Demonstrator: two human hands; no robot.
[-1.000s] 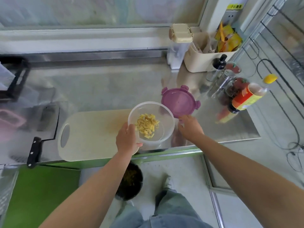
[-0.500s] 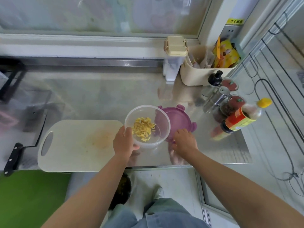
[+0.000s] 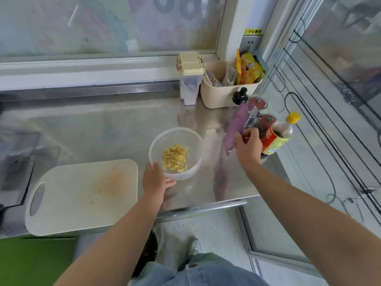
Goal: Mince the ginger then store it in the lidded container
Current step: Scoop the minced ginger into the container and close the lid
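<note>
Closing up the storage step is what this moment looks like: the minced ginger [image 3: 175, 158] lies as a small yellow heap in the bottom of the clear round container [image 3: 196, 141], which sits uncovered on the steel counter [image 3: 103, 131] just right of centre in the frame. The left hand [image 3: 155, 180] grips the container's near-left rim, thumb on the inside edge and fingers curled under the outer wall, steadying it. The right hand [image 3: 248, 147], at centre right, pinches the lower edge of the purple lid [image 3: 235, 126] between thumb and fingers. The lid stands tilted almost on edge, clear of the counter and apart from the container, with the sauce bottle [image 3: 277, 137] and other condiment jars close behind it. It is blurred, so its tabs cannot be made out. The white cutting board [image 3: 82, 195] at lower left carries only a yellowish stain, so I judge the mincing finished and the transfer done.

The next move calls for levelling the lid, bringing it leftward over the opening, centring it on the rim and pressing down all round while the left hand braces the container against sliding on the slick steel.
</note>
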